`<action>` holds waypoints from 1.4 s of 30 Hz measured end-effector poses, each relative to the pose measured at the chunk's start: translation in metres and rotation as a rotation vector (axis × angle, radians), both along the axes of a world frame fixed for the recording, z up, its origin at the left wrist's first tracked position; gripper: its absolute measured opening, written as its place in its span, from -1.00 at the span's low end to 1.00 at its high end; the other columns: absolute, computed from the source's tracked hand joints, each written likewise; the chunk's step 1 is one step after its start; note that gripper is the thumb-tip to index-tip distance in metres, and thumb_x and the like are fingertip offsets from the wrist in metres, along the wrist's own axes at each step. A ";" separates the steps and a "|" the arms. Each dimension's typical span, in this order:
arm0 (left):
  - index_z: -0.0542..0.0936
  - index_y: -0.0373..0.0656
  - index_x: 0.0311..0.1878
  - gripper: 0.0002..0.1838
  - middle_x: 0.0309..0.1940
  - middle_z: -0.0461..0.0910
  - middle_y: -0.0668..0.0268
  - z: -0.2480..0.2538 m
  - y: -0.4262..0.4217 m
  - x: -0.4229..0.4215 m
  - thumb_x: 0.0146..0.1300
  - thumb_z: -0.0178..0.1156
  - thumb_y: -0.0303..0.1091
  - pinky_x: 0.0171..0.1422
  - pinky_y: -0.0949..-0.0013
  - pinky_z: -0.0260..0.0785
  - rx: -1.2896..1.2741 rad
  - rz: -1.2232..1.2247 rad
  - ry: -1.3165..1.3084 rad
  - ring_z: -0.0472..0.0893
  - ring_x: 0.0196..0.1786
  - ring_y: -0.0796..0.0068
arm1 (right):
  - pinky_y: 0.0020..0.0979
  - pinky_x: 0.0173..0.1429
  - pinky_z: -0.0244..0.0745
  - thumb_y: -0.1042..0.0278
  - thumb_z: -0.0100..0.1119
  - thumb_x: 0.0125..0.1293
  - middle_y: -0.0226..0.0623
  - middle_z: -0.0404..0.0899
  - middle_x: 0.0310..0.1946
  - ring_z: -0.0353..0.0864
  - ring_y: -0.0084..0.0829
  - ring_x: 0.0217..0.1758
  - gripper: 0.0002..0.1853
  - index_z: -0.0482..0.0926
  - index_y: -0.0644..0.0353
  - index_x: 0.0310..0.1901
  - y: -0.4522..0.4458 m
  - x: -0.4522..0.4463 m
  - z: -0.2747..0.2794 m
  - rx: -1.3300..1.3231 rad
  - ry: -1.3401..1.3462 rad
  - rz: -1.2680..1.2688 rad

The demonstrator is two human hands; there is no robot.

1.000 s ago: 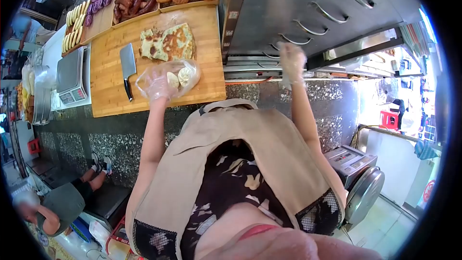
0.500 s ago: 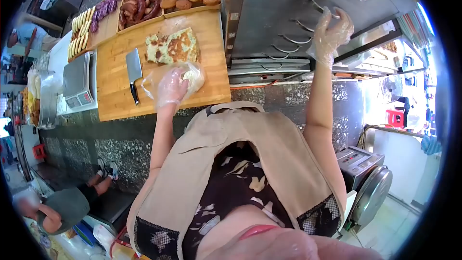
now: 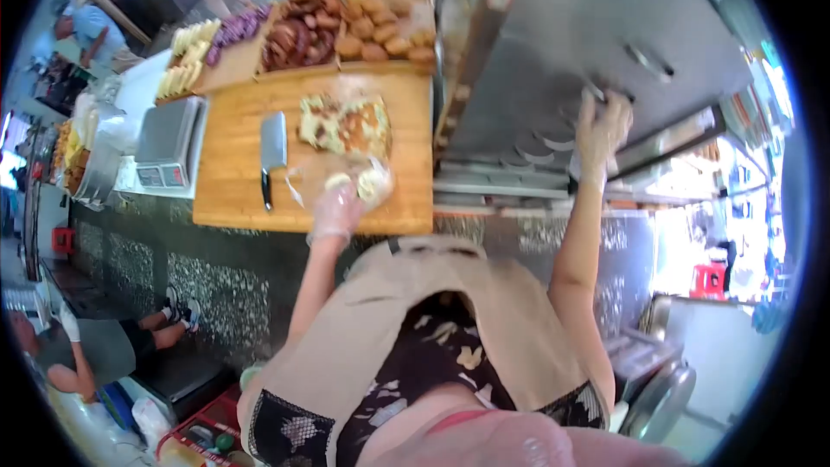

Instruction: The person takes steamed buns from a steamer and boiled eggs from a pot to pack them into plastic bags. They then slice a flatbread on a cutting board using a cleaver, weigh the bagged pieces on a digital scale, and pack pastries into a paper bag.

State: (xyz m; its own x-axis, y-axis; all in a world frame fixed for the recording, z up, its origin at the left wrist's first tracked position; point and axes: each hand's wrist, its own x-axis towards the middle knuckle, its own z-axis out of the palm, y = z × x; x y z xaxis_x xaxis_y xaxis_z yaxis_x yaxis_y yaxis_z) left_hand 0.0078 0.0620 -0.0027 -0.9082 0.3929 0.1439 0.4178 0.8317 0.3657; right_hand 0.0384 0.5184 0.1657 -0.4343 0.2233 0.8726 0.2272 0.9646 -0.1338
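Observation:
In a clear plastic glove, my left hand [image 3: 337,210] is closed on a clear plastic bag [image 3: 379,175] with white buns [image 3: 370,185] inside, low over the wooden board [image 3: 233,147]. A browned flatbread [image 3: 346,125] lies just beyond the bag. To its left is a cleaver [image 3: 274,143] with a black handle. My right hand [image 3: 603,125], also gloved, is at a curved handle on the steel drawer front [image 3: 536,60]. Its fingers are bent around the handle area, blurred by motion.
Trays of sausages [image 3: 298,30] and round browned pieces [image 3: 376,26] border the board's far edge. A scale [image 3: 169,143] stands left of the board. One person [image 3: 104,350] sits at the lower left; others stand beyond the counter. A machine [image 3: 640,363] is at my right.
My right hand has gone from above the floor side up to the drawer handles. The view has shifted, with the board now lower and further right. My left hand stays at the bag.

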 end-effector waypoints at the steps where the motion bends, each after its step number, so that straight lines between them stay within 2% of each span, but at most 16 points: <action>1: 0.56 -0.17 -0.03 -0.62 -0.27 0.62 0.01 0.004 0.003 0.000 0.10 0.16 -0.21 -0.11 0.03 0.45 -0.031 0.040 -0.119 0.61 -0.19 0.01 | -0.05 0.23 0.27 0.22 0.22 0.20 0.02 0.51 -0.09 0.41 0.03 0.11 -0.64 0.50 0.33 -0.10 -0.003 -0.001 0.002 -0.007 0.005 -0.007; 3: 0.56 -0.19 -0.03 -0.61 -0.24 0.62 0.05 0.000 0.001 0.003 0.07 0.20 -0.23 -0.06 0.05 0.46 0.026 -0.028 -0.029 0.61 -0.15 0.03 | -0.04 0.27 0.24 0.24 0.22 0.19 0.02 0.49 -0.07 0.38 0.04 0.14 -0.63 0.47 0.34 -0.08 -0.001 0.000 -0.003 -0.018 0.012 -0.007; 4: 0.60 -0.10 0.02 -0.59 -0.07 0.62 0.09 0.004 0.004 0.003 0.10 0.20 -0.19 0.09 0.08 0.44 -0.019 0.029 -0.153 0.59 0.00 0.07 | -0.04 0.28 0.22 0.27 0.22 0.18 0.01 0.49 -0.07 0.37 0.05 0.15 -0.63 0.46 0.33 -0.07 0.001 -0.002 -0.006 -0.020 0.014 -0.007; 7: 0.58 -0.11 0.02 -0.61 -0.07 0.61 0.08 0.026 0.011 0.005 0.12 0.19 -0.21 0.10 0.09 0.43 -0.039 0.020 -0.209 0.59 0.00 0.07 | -0.01 0.29 0.21 0.42 0.23 0.13 -0.02 0.47 -0.07 0.35 0.06 0.17 -0.65 0.44 0.33 -0.07 -0.008 -0.001 -0.001 -0.031 0.028 -0.001; 11: 0.57 -0.16 0.02 -0.61 -0.05 0.60 0.05 0.040 0.017 0.010 0.14 0.17 -0.21 0.10 0.10 0.42 -0.077 0.016 -0.268 0.58 0.01 0.05 | -0.02 0.29 0.22 0.42 0.24 0.14 -0.03 0.46 -0.07 0.34 0.05 0.18 -0.67 0.44 0.33 -0.08 -0.008 -0.003 -0.003 -0.008 0.061 -0.015; 27: 0.56 -0.20 0.05 -0.57 -0.09 0.60 0.01 0.018 0.016 0.020 0.16 0.22 -0.18 0.12 0.08 0.40 -0.043 -0.017 -0.257 0.57 0.01 0.03 | -0.04 0.33 0.21 0.35 0.24 0.16 -0.06 0.48 -0.04 0.34 0.02 0.21 -0.65 0.46 0.31 -0.05 -0.004 -0.010 -0.011 -0.008 0.051 -0.067; 29: 0.55 -0.19 0.05 -0.57 -0.11 0.60 -0.01 0.007 0.012 0.021 0.16 0.23 -0.17 0.09 0.06 0.41 -0.013 -0.019 -0.251 0.57 -0.02 0.01 | -0.06 0.35 0.21 0.30 0.25 0.15 -0.07 0.51 -0.03 0.36 0.00 0.22 -0.63 0.49 0.29 -0.04 0.001 -0.010 -0.016 0.003 0.064 -0.087; 30: 0.55 -0.17 0.06 -0.56 -0.15 0.60 -0.02 -0.008 0.007 0.021 0.14 0.25 -0.15 0.07 0.03 0.41 -0.003 -0.066 -0.139 0.57 -0.04 0.01 | -0.06 0.34 0.22 0.28 0.26 0.13 -0.07 0.51 -0.03 0.38 -0.01 0.20 -0.61 0.50 0.28 -0.04 0.003 -0.011 -0.016 0.021 0.054 -0.088; 32: 0.59 -0.18 -0.03 -0.61 -0.24 0.62 -0.01 0.002 0.015 0.015 0.12 0.23 -0.17 -0.06 0.05 0.47 -0.161 -0.061 -0.216 0.61 -0.17 0.02 | -0.06 0.33 0.21 0.25 0.29 0.09 -0.03 0.51 -0.04 0.40 -0.02 0.17 -0.58 0.50 0.28 -0.04 0.007 -0.014 -0.017 0.028 0.014 -0.140; 33: 0.60 -0.19 -0.07 -0.64 -0.27 0.63 -0.01 0.002 0.016 0.016 0.12 0.22 -0.18 -0.11 0.07 0.48 -0.134 -0.060 -0.189 0.62 -0.21 0.03 | -0.07 0.31 0.23 0.25 0.28 0.09 -0.04 0.51 -0.05 0.38 -0.03 0.17 -0.58 0.49 0.28 -0.05 0.006 -0.012 -0.017 0.050 0.036 -0.095; 34: 0.60 -0.19 -0.05 -0.63 -0.23 0.63 0.00 0.003 0.017 0.017 0.11 0.24 -0.19 -0.06 0.07 0.47 -0.102 -0.069 -0.193 0.62 -0.16 0.04 | -0.05 0.31 0.23 0.26 0.28 0.10 -0.03 0.49 -0.05 0.38 0.01 0.17 -0.58 0.47 0.29 -0.05 0.008 -0.009 -0.019 0.069 0.033 -0.057; 36: 0.59 -0.20 -0.02 -0.61 -0.11 0.60 0.03 0.020 0.022 0.021 0.12 0.27 -0.20 0.06 0.08 0.43 -0.010 -0.040 -0.211 0.58 -0.03 0.04 | 0.01 0.38 0.16 0.25 0.28 0.10 0.12 0.34 0.17 0.27 0.17 0.27 -0.39 0.33 0.38 0.15 -0.007 -0.006 -0.025 0.075 0.099 -0.040; 38: 0.58 -0.20 0.00 -0.60 -0.09 0.60 0.02 0.023 0.024 0.021 0.13 0.26 -0.19 0.09 0.09 0.42 -0.042 -0.032 -0.234 0.57 0.00 0.04 | 0.04 0.39 0.15 0.25 0.26 0.12 0.20 0.20 0.29 0.18 0.23 0.35 -0.27 0.21 0.43 0.26 -0.022 0.001 -0.051 -0.106 0.139 0.057; 40: 0.57 -0.20 0.01 -0.60 -0.08 0.59 0.01 0.024 0.022 0.023 0.13 0.26 -0.20 0.11 0.10 0.41 -0.060 -0.057 -0.235 0.56 0.01 0.03 | 0.06 0.38 0.18 0.25 0.24 0.13 0.25 0.10 0.35 0.13 0.26 0.38 -0.21 0.13 0.44 0.33 -0.022 0.004 -0.113 -0.068 -0.120 -0.122; 42: 0.57 -0.20 0.02 -0.59 -0.07 0.59 0.00 0.024 0.022 0.023 0.13 0.26 -0.21 0.13 0.10 0.40 -0.076 -0.082 -0.220 0.56 0.03 0.03 | 0.06 0.35 0.21 0.22 0.27 0.10 0.20 0.11 0.36 0.13 0.24 0.38 -0.16 0.11 0.39 0.36 -0.022 0.014 -0.156 -0.347 -0.287 -0.028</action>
